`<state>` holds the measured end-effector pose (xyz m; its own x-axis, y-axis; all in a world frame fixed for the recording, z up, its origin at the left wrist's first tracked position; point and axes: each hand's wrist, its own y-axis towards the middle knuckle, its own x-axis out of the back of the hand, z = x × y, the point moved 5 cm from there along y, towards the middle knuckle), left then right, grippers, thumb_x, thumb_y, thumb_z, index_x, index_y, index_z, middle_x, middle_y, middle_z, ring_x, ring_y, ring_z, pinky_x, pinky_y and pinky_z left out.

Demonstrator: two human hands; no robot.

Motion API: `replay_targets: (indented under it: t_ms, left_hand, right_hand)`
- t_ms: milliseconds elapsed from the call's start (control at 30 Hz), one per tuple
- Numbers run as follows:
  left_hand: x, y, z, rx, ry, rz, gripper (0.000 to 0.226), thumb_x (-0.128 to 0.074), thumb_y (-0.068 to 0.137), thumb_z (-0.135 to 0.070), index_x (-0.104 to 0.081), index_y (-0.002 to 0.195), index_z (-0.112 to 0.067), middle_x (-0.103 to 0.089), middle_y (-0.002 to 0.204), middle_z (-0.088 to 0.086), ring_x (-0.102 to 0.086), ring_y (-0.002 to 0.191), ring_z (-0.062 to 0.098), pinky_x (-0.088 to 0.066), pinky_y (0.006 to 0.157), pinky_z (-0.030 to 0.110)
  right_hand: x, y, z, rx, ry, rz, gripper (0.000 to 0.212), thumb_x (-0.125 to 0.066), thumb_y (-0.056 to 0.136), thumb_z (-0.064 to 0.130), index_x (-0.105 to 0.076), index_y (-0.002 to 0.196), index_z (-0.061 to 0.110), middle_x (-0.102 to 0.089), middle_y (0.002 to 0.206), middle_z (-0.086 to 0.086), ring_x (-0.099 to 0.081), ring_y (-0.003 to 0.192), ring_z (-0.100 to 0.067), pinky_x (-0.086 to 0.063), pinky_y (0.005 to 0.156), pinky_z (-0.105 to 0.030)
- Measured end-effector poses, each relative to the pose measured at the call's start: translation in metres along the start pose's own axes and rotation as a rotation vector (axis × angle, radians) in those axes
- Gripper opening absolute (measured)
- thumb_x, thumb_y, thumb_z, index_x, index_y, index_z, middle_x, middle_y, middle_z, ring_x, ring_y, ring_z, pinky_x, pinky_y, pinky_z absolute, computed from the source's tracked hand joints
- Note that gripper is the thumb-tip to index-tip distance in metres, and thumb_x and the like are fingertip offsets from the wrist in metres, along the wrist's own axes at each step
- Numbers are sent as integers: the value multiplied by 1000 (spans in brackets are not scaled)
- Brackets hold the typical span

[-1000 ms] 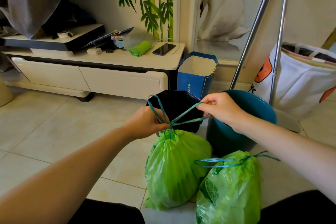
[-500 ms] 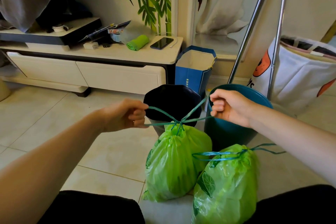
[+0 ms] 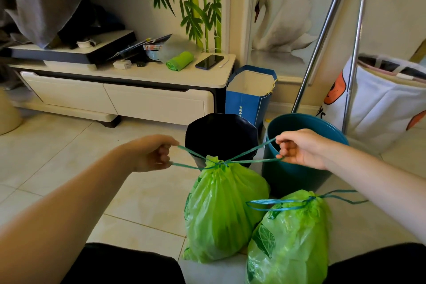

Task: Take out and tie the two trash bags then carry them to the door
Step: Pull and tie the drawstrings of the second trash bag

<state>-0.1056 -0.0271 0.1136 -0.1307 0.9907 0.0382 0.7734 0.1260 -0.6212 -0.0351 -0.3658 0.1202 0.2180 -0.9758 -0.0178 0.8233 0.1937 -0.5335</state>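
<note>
Two bulging translucent green plastic trash bags stand on the pale tiled floor at about six o'clock in the view. The farther green bag has its neck gathered tight under a knot in its teal drawstring, whose strands stretch taut out to nine and three o'clock. The nearer green bag with a leaf print, at five o'clock and touching the first, is cinched by its own blue drawstring loop, which lies slack across its top. The left hand has its fingers curled around the left strands; the right hand has its fingers curled around the right strands. Just behind the knot, at twelve o'clock, stands a black round bin, and a teal round plastic bin sits beside it at two o'clock. Bare floor opens toward nine o'clock, bounded at eleven by the cream low cabinet.
</note>
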Motion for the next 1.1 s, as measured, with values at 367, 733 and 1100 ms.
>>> replay_targets:
  t_ms: [367, 733, 1100]
  left_hand:
    - [-99, -39, -51, -133, -367, 357, 17, -52, 92, -17, -54, 77, -10, -60, 73, 4, -45, 44, 5, -39, 39, 13]
    - [-144, -58, -53, -289, -213, 348, 35, -58, 93, -31, -67, 109, -2, -71, 97, 11, -68, 85, 19, -57, 83, 30]
    - [-156, -62, -54, -337, -217, 325, 23, -58, 94, -19, -70, 103, -2, -74, 98, 10, -69, 88, 19, -56, 87, 31]
  right_hand:
    - [-57, -52, 54, 436, -21, 202, 36, -42, 92, -11, -70, 100, 12, -69, 97, -6, -69, 67, -8, -54, 55, -17]
    - [-71, -85, 60, 823, -565, -23, 26, -65, 84, 4, -68, 103, 22, -64, 96, -3, -65, 59, -12, -55, 61, -20]
    - [-58, -98, 62, 1027, -812, -200, 29, -70, 81, 7, -69, 108, 17, -59, 97, -1, -62, 76, -14, -50, 75, -18]
